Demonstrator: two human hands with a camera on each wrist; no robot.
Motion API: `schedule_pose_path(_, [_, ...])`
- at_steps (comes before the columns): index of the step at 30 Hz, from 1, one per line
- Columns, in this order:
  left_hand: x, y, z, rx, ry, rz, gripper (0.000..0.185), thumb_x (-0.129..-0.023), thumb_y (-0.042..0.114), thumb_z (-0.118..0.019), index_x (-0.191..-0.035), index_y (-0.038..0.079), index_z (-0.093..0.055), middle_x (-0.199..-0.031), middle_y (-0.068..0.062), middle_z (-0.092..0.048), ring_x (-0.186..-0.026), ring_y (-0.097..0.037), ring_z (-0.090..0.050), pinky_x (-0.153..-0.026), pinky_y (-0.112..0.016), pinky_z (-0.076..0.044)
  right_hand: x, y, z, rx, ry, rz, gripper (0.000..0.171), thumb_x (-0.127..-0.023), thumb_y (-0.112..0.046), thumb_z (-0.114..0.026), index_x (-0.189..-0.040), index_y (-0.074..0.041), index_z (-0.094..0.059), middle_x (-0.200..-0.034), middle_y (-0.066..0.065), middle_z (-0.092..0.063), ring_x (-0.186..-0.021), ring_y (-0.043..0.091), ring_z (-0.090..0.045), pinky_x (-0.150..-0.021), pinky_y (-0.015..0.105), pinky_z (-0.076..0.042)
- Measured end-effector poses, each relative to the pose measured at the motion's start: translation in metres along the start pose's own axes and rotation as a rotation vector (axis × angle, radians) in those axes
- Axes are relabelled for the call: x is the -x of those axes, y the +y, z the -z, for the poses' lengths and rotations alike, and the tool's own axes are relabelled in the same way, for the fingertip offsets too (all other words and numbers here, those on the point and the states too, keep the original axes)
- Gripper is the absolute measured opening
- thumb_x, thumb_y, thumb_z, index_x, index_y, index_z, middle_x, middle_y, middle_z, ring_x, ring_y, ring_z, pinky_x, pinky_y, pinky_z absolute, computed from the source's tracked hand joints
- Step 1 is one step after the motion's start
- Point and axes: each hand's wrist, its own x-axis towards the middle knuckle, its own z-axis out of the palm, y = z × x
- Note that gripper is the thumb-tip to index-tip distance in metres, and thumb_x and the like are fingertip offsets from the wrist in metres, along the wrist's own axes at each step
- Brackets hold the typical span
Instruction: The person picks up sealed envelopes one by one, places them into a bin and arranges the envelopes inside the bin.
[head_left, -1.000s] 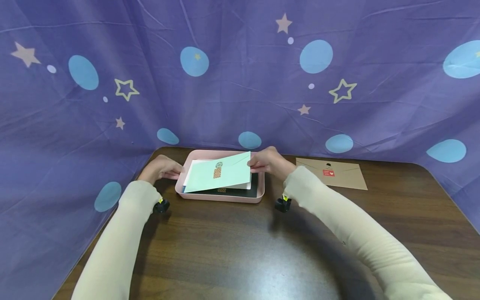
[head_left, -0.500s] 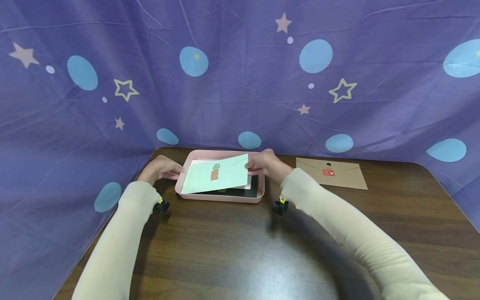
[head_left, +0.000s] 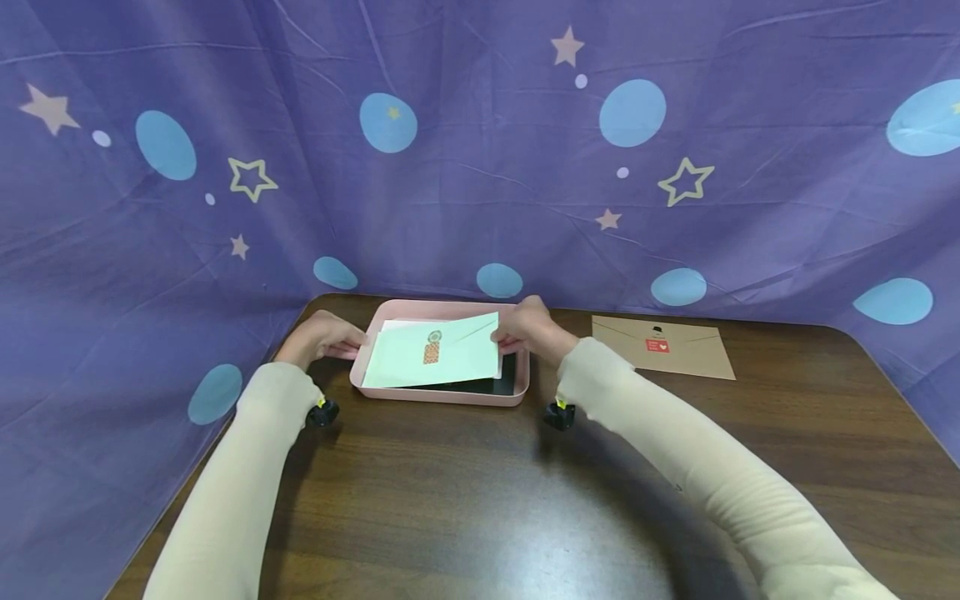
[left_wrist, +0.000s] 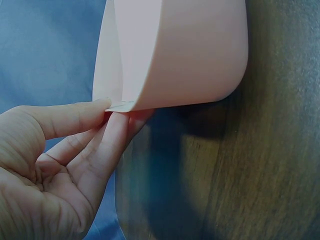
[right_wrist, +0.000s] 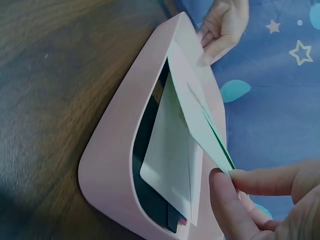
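Note:
A mint-green envelope (head_left: 468,354) with a round seal and an orange patterned strip lies over the pink tray (head_left: 442,397). My right hand (head_left: 528,327) pinches its right edge between thumb and fingers, keeping that end raised. Beneath it, the right wrist view shows a white envelope (right_wrist: 167,155) and a dark one (right_wrist: 141,172) inside the tray. At the tray's left end, my left hand (head_left: 324,335) pinches the rim, thumb on the inner side and fingers below, as the left wrist view (left_wrist: 70,160) shows.
A kraft-brown envelope (head_left: 686,354) with a red heart label lies on the wooden table (head_left: 450,492), right of the tray. Close behind the table hangs a purple curtain (head_left: 480,208) with stars and blue ovals.
My right hand has shifted a little left, and the mint-green envelope has moved left and its raised right end has come lower. My left hand stays at the tray rim.

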Motion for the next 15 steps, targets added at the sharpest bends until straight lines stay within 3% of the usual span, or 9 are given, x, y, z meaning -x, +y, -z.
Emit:
schedule_pose_path(8, [-0.0014,-0.0006,-0.0001,0.003,-0.003,-0.001,0.03,-0.094,-0.002,-0.065,-0.121,-0.015,-0.064,-0.067,0.002,-0.069,-0.06,-0.006,-0.067,-0.063,-0.018,-0.064,-0.0015,0.0032,-0.0026,0.139,0.05,0.057,0.024,-0.078,0.015,-0.075,-0.101,0.016,-0.067,-0.067,0.012,-0.065,-0.059,0.021,-0.069,-0.081,0.045,-0.067])
schedule_pose_path(15, [-0.0009,-0.0004,-0.0005,0.009,0.0,0.0,0.01,-0.093,-0.002,-0.066,-0.099,-0.007,-0.071,-0.066,0.002,-0.069,-0.06,-0.006,-0.067,-0.063,-0.019,-0.064,-0.0052,-0.0004,-0.0021,0.279,0.051,0.043,0.021,-0.078,0.011,-0.078,-0.097,0.013,-0.069,-0.07,0.014,-0.068,-0.068,0.029,-0.075,-0.082,0.043,-0.067])
